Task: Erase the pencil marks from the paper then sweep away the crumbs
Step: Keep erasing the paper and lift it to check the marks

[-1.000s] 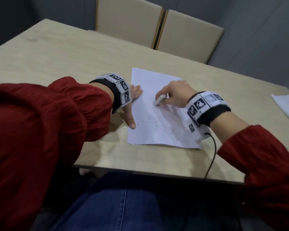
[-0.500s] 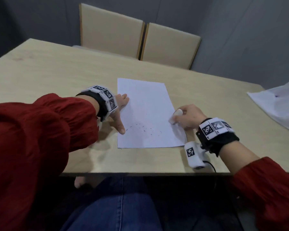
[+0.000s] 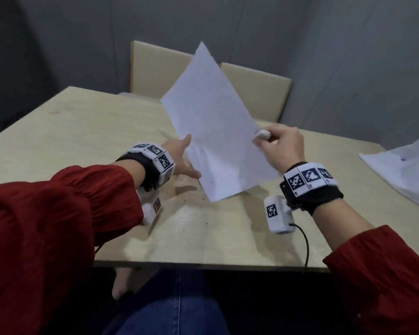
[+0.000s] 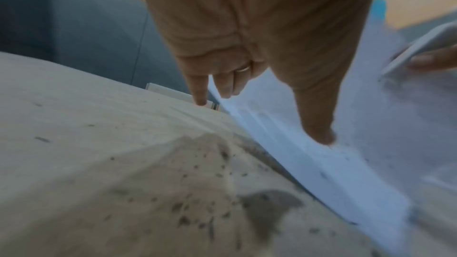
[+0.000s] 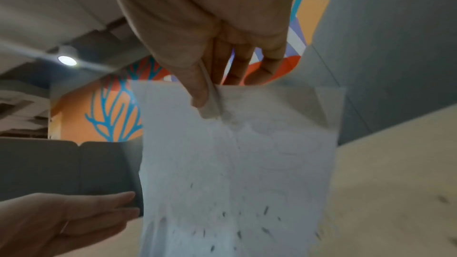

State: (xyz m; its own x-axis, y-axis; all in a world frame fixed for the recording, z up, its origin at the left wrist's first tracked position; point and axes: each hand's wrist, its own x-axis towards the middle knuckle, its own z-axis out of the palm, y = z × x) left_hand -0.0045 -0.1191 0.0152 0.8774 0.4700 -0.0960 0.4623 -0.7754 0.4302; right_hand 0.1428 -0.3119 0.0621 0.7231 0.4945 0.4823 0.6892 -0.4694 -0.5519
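White sheet of paper [image 3: 215, 126]: lifted off the pale wooden table [image 3: 82, 131], tilted steeply, lower corner just above the tabletop; faint pencil traces, dark eraser crumbs [image 5: 265, 210] clinging near its lower end. Right hand [image 3: 282, 146]: pinches the sheet's right edge together with a small white eraser [image 3: 261, 134]. Left hand [image 3: 182, 158]: fingers straight, flat against the sheet's left edge, grasping nothing. Bare tabletop lies all round; a second white sheet [image 3: 402, 170] at the far right edge. Left wrist view alone shows crumbs [image 4: 197, 202] scattered on the table under the sheet. Two beige chairs [image 3: 155, 66] behind.
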